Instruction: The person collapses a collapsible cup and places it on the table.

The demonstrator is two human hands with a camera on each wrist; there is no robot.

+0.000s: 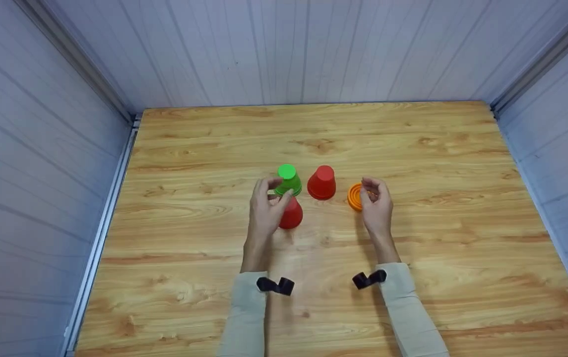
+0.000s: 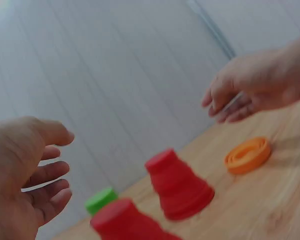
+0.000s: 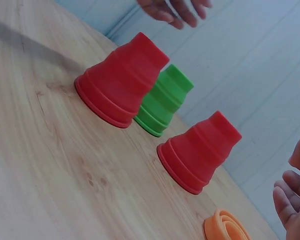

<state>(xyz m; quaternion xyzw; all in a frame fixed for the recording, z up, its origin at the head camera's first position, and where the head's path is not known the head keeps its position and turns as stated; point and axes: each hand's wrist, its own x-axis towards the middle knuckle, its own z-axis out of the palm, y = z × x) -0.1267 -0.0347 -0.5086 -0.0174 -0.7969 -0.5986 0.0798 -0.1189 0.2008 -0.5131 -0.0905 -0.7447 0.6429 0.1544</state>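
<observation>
And here is the left hand, hanging above the tabletop, fingers loosely bent, thumb apart from them, nothing in their grip! Right below that thumb stands the near red cup, upside down, narrow end up. Just beyond the left fingertips there's the green cup, also upside down, and the wrist views show clear air between those fingers and both cups. Across to the right hand: fingers relaxed and gently curved, empty too! Under them, a touch to their left, lies the orange cup, folded flat into rings, the hand raised above it. And between the two sets of fingers, slightly beyond them, the far red cup stands upside down, untouched!
</observation>
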